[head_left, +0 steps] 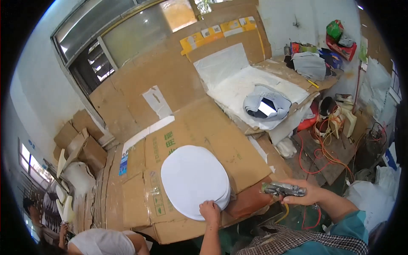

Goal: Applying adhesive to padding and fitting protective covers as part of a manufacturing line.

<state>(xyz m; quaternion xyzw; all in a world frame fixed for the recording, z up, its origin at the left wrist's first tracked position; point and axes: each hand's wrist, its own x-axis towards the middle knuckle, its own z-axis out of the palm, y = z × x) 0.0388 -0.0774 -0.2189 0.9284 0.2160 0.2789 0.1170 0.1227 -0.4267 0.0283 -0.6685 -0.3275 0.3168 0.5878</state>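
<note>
A stack of white oval sheets (193, 180) lies on flattened cardboard (140, 208) in front of me. The sheets overlap slightly out of line at the lower right. My left hand (211, 211) has its fingers closed on the near edge of the stack; how many sheets it pinches, I cannot tell. To the right, past the table's edge, my right hand (308, 193) is wrapped round a worn metal spray gun (284, 189). The gun is raised, its nozzle end pointing left toward the stack. A yellow hose (284, 212) hangs below it.
A grey fabric bundle (267, 104) rests on a white-covered raised surface behind. Tangled orange hoses (325, 148) lie at the right by a wooden board. Another person in a white shirt (102, 243) is close at the lower left. Cardboard boxes (85, 148) stand at the left.
</note>
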